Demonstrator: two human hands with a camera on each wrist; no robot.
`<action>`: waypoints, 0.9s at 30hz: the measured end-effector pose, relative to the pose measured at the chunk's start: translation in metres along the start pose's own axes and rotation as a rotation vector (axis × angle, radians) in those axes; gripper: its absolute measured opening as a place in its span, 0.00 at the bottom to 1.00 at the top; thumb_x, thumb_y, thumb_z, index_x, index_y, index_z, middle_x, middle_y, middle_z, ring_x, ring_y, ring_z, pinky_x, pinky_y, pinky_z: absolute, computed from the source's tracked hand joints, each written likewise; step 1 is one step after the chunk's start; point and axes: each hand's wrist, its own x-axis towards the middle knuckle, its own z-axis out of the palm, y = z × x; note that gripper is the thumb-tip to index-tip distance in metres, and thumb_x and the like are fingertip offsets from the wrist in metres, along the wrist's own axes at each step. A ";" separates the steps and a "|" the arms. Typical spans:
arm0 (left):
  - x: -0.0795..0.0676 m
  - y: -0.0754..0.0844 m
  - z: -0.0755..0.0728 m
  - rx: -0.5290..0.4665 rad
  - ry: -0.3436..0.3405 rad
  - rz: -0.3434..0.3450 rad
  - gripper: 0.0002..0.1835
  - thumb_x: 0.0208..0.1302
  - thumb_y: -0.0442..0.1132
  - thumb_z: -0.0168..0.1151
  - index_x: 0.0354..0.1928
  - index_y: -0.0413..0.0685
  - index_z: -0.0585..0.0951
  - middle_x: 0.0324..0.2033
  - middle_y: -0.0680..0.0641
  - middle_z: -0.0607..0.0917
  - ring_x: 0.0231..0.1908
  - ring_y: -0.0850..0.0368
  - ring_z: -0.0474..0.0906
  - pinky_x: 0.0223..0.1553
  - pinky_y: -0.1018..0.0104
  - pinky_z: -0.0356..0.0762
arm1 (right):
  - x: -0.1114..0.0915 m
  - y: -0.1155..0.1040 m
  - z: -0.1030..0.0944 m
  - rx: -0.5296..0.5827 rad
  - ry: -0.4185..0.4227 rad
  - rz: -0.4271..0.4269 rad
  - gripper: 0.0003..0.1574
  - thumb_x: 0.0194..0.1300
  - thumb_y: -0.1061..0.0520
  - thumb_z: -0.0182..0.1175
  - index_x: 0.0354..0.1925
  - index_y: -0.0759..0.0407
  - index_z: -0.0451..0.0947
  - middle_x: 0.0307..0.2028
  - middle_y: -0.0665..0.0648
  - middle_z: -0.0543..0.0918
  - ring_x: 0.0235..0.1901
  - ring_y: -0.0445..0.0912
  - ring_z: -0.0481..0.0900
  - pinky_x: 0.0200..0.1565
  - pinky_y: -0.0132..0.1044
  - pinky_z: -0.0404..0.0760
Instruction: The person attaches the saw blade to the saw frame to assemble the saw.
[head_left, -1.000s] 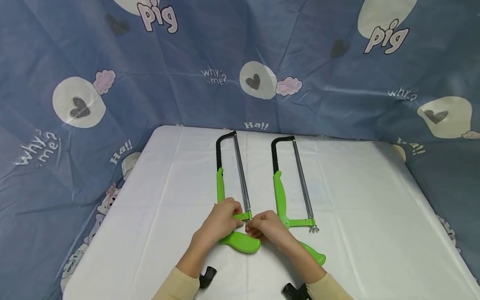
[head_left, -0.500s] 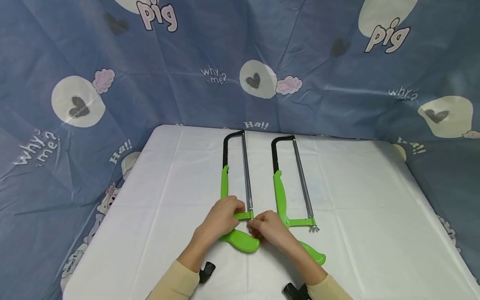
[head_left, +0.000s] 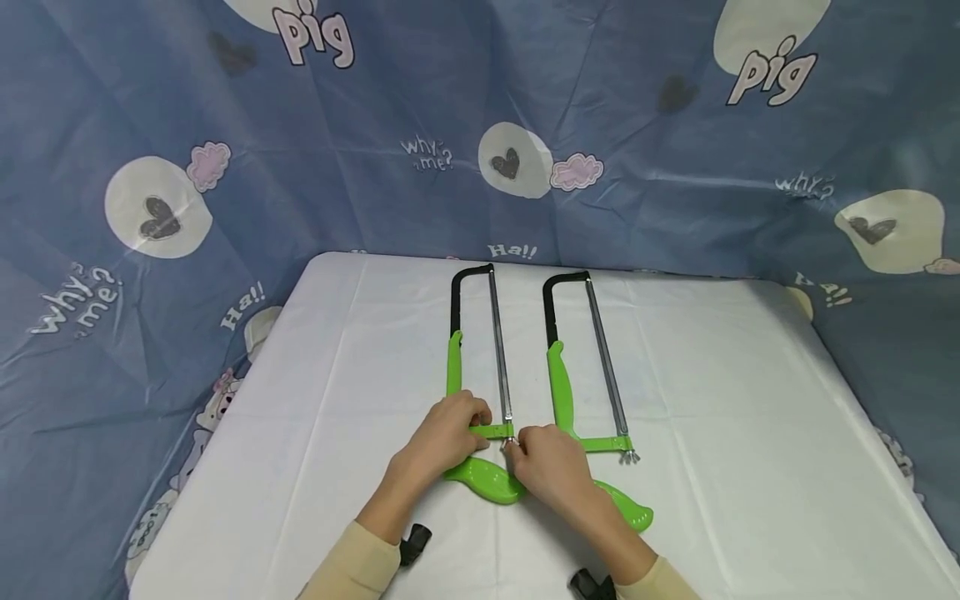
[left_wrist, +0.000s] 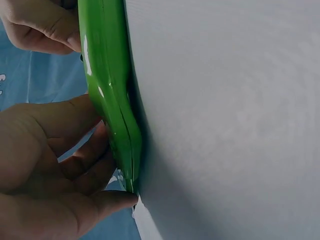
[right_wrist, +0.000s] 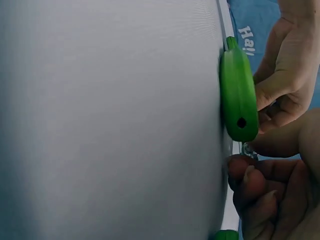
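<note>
Two hacksaws with green handles, black frames and grey blades lie side by side. My left hand grips the left hacksaw at the green crosspiece and handle junction; in the left wrist view its fingers and thumb lie along the green handle. At the near end of the blade, my right hand pinches the silver wing nut between thumb and fingertips. The right hacksaw lies close beyond that hand, whose wrist covers part of its handle; its own wing nut shows.
A white-covered table bears both saws. Behind and around it hangs a blue printed cloth. Black wrist mounts show under the forearms near the front.
The left hacksaw has shifted right, its far end swinging toward the other saw. My right hand has moved slightly right and turned at the wing nut. The right hacksaw stays put.
</note>
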 end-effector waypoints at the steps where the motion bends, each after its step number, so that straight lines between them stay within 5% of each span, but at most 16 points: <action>1: 0.000 0.000 0.000 0.002 0.001 0.003 0.10 0.45 0.38 0.72 0.32 0.51 0.83 0.26 0.52 0.76 0.26 0.61 0.67 0.29 0.70 0.67 | 0.000 0.000 0.000 -0.003 0.004 0.000 0.24 0.62 0.46 0.55 0.11 0.47 0.66 0.08 0.46 0.65 0.10 0.40 0.61 0.14 0.34 0.60; 12: 0.000 0.001 -0.002 0.047 0.005 -0.005 0.07 0.46 0.41 0.71 0.29 0.52 0.83 0.26 0.54 0.76 0.26 0.62 0.68 0.28 0.69 0.67 | 0.002 0.006 -0.005 0.062 -0.043 -0.056 0.17 0.63 0.52 0.54 0.17 0.48 0.72 0.12 0.45 0.69 0.13 0.38 0.64 0.17 0.31 0.62; 16: -0.001 0.001 -0.003 0.141 0.067 -0.005 0.12 0.49 0.48 0.69 0.37 0.57 0.83 0.30 0.55 0.78 0.28 0.61 0.71 0.28 0.67 0.69 | 0.005 0.013 -0.013 0.174 -0.009 -0.052 0.10 0.61 0.55 0.54 0.27 0.49 0.80 0.19 0.43 0.78 0.17 0.36 0.69 0.21 0.30 0.68; 19: 0.001 -0.001 -0.006 0.199 0.136 -0.001 0.18 0.52 0.55 0.65 0.45 0.61 0.81 0.40 0.56 0.81 0.38 0.58 0.77 0.38 0.62 0.74 | 0.009 0.021 -0.022 0.230 0.061 -0.045 0.10 0.61 0.56 0.54 0.37 0.49 0.82 0.26 0.43 0.81 0.22 0.35 0.72 0.26 0.31 0.71; 23: 0.003 -0.007 -0.014 0.178 0.177 -0.031 0.25 0.56 0.60 0.60 0.56 0.64 0.75 0.60 0.53 0.73 0.61 0.51 0.68 0.58 0.52 0.69 | 0.013 0.037 -0.036 0.295 0.137 -0.076 0.17 0.63 0.56 0.54 0.51 0.50 0.78 0.40 0.47 0.83 0.39 0.40 0.79 0.42 0.39 0.77; 27: 0.004 -0.018 -0.025 0.196 0.230 -0.049 0.33 0.58 0.66 0.53 0.65 0.66 0.66 0.70 0.50 0.58 0.71 0.47 0.51 0.66 0.45 0.54 | 0.014 0.058 -0.054 0.337 0.177 -0.102 0.27 0.66 0.47 0.52 0.63 0.46 0.66 0.61 0.50 0.73 0.63 0.49 0.68 0.61 0.51 0.67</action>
